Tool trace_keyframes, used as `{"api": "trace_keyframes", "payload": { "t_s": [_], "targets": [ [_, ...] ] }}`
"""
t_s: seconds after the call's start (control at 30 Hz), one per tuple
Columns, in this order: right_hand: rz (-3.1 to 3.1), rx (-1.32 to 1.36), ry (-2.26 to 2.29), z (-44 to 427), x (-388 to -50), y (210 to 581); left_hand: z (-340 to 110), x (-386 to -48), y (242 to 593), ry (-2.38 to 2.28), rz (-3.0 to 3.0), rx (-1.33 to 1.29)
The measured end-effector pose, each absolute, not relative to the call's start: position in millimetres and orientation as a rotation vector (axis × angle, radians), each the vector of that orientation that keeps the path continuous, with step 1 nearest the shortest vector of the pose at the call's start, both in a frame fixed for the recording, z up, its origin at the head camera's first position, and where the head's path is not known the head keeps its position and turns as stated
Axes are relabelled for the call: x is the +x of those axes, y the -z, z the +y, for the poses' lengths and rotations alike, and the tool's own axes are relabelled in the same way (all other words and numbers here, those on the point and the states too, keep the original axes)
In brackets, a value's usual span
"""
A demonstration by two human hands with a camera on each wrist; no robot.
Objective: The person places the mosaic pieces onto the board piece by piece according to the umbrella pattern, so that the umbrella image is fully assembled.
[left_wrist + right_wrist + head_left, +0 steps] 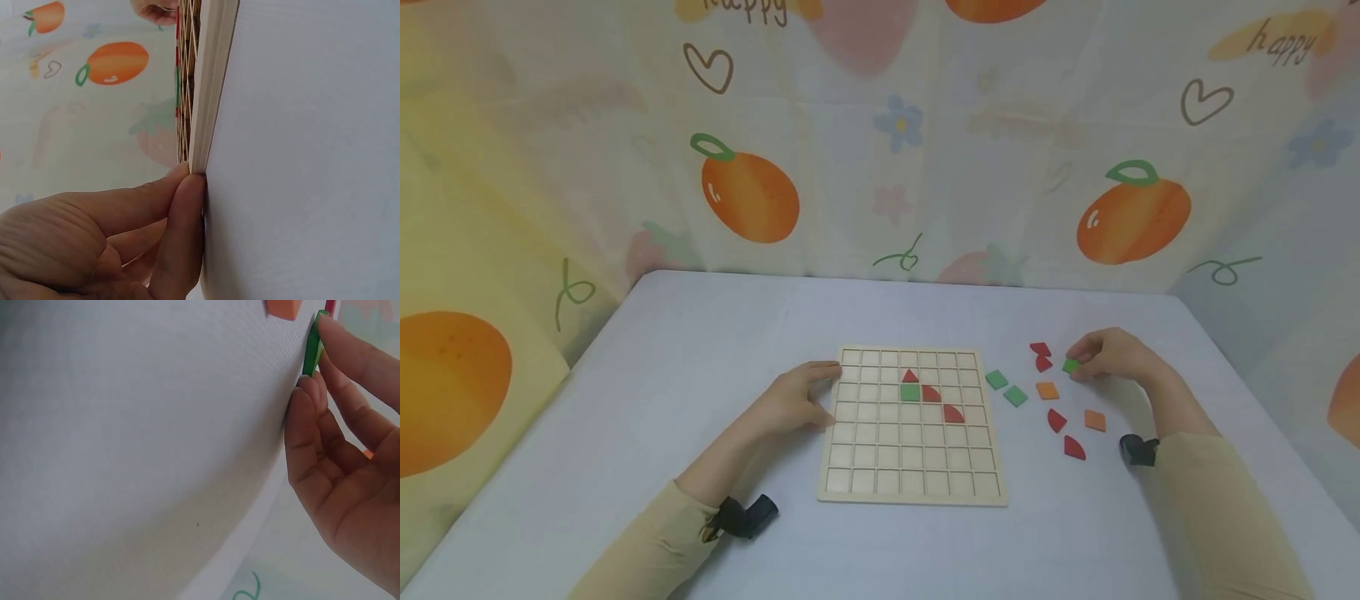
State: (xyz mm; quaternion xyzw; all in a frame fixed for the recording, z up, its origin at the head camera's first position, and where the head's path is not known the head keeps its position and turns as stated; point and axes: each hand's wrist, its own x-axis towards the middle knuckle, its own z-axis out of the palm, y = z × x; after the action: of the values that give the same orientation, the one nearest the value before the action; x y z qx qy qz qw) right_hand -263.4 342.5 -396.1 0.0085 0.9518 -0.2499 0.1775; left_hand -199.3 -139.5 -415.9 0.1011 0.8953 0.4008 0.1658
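Note:
A light wooden grid board point(867, 457) lies on the table. On it sit a red triangle tile point(909, 377), a green square tile point(910, 392) and two red quarter-circle tiles, one beside the green square point(930, 393) and one lower right point(953, 413). My left hand point(790, 400) holds the board's left edge; in the left wrist view its thumb and a finger meet at that wooden rim point(209, 87). To the right of the board, my right hand point(1116, 354) pinches a green square tile point(312, 347) between thumb and fingertips, low over the table.
Between board and right hand lie two green squares point(1016, 396), orange squares point(1047, 391) and several red pieces point(1074, 447). Black wrist cameras point(747, 517) are strapped to both wrists. A fruit-patterned cloth point(850, 167) hangs behind the white table point(737, 317).

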Motion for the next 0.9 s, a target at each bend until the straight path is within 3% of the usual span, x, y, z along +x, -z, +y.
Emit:
{"api": "trace_keyframes", "payload": {
  "t_s": [0.9],
  "targets": [
    [2.725, -0.029, 0.744, 340.5, -261.7, 395.7, -141.3, -200.5, 413.6, -1.120, 2.550, 0.343]
  ]
}}
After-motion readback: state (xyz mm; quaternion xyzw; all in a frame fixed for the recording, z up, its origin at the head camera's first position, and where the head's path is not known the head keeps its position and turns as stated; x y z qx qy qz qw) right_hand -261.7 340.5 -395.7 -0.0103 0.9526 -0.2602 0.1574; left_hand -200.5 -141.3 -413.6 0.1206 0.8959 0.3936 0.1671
